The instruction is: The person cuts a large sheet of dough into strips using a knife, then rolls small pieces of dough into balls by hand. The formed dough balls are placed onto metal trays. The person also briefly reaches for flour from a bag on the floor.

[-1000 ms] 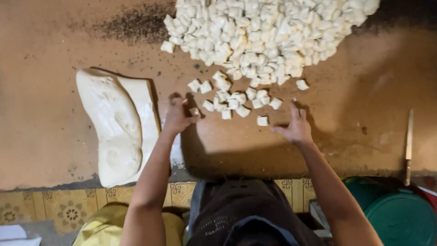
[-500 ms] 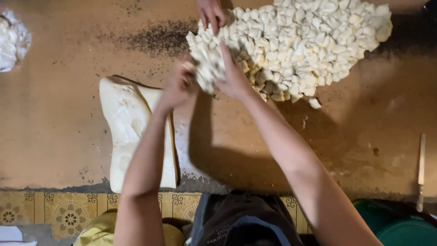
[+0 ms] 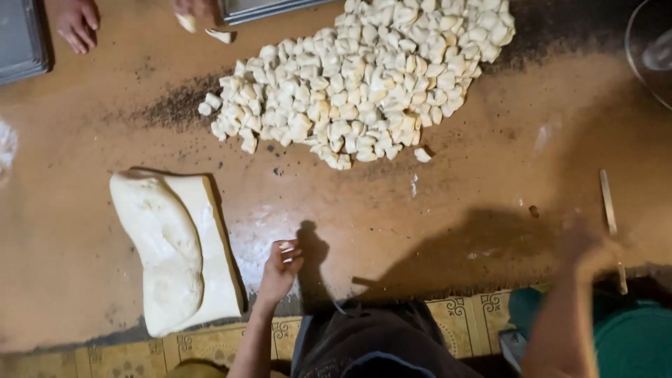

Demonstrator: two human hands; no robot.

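Note:
A big heap of small cut dough pieces [image 3: 364, 84] lies on the brown worktop [image 3: 455, 203] at the far middle. A thick slab of uncut dough [image 3: 171, 248] lies at the near left. My left hand [image 3: 280, 271] rests on the floured worktop just right of the slab, fingers loosely apart, with specks of dough on the fingertips. My right hand [image 3: 584, 248] is blurred at the near right, beside a long thin blade [image 3: 609, 206] lying on the worktop. Whether it touches the blade is unclear.
Another person's hands [image 3: 77, 24] show at the far left edge, one near loose dough pieces [image 3: 187, 22]. Metal trays [image 3: 21, 42] sit at the far left and far middle. A glass bowl [image 3: 651, 49] is far right; a green tub [image 3: 630, 336] stands below the near right edge.
Both my hands have pulled back from the dough heap to the near edge. The left has dropped beside the slab, and the right has swung out towards the blade.

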